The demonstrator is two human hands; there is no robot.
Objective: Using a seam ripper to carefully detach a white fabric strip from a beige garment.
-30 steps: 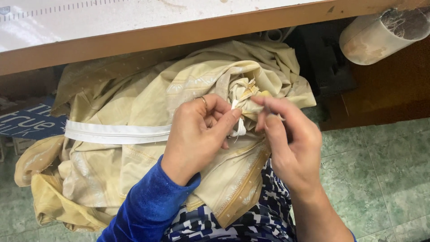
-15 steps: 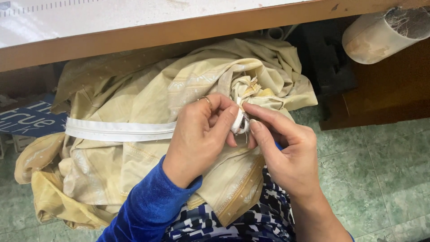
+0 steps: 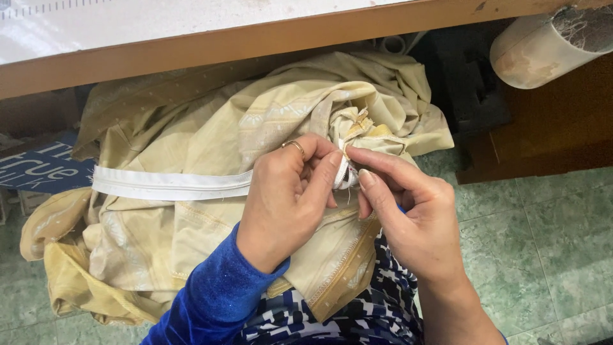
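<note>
— Can you see the white zipper tape's (image 3: pixel 172 185) end?
— No, the left hand (image 3: pixel 287 198) and right hand (image 3: pixel 408 217) cover it.
— And the pale roll (image 3: pixel 543 45) up right?
— Cut off by the edge.

The scene is lit evenly by soft, diffuse light from above. The pale tabletop (image 3: pixel 191 22) at the far edge is nearly washed out, with mild glare. Deep shadow is cast beneath it, at far right especially. The cream fabric (image 3: pixel 211 128) and both hands are rendered sharply. Slight softness is seen towards the corners.
</note>
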